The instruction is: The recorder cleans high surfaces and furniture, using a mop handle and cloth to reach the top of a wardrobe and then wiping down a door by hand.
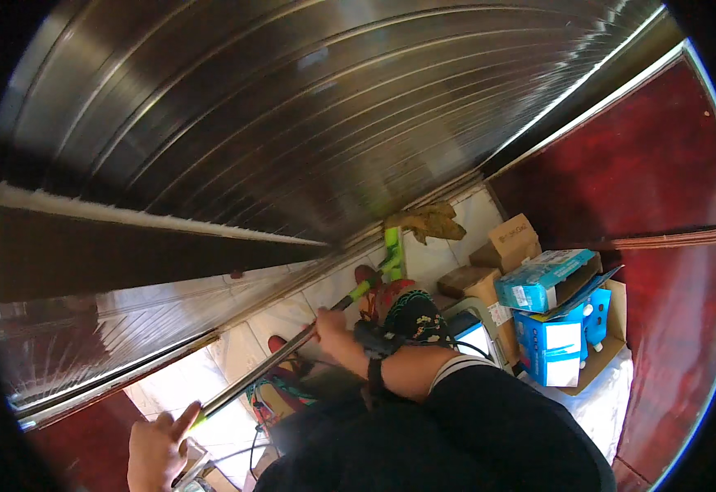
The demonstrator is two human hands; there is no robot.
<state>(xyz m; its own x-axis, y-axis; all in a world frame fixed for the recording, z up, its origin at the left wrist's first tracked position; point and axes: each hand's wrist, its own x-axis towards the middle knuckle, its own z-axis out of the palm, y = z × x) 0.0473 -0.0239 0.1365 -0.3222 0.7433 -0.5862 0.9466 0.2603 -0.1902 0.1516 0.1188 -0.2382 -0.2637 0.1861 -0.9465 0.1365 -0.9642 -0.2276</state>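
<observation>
A long metal pole (259, 369) runs slantwise across the floor from lower left to the middle. My left hand (158, 452) grips its near end, the index finger stretched along the shaft. Farther up, my right hand (332, 331) is wrapped around the same pole, with a dark device strapped to that wrist. At the far end sits a bright green tool head (393, 252), close to the foot of a ribbed, shiny metallic panel (309, 117). A crumpled brown cloth (429, 221) lies beside the head on the floor.
Cardboard boxes (512, 243) and blue cartons (545, 280) are piled at right against a dark red panel (672, 147). A white wrapped bundle (607, 393) lies below them. White tiles (278, 307) cover the floor, bordered by a track (192, 347) along a reflective pane (143, 320).
</observation>
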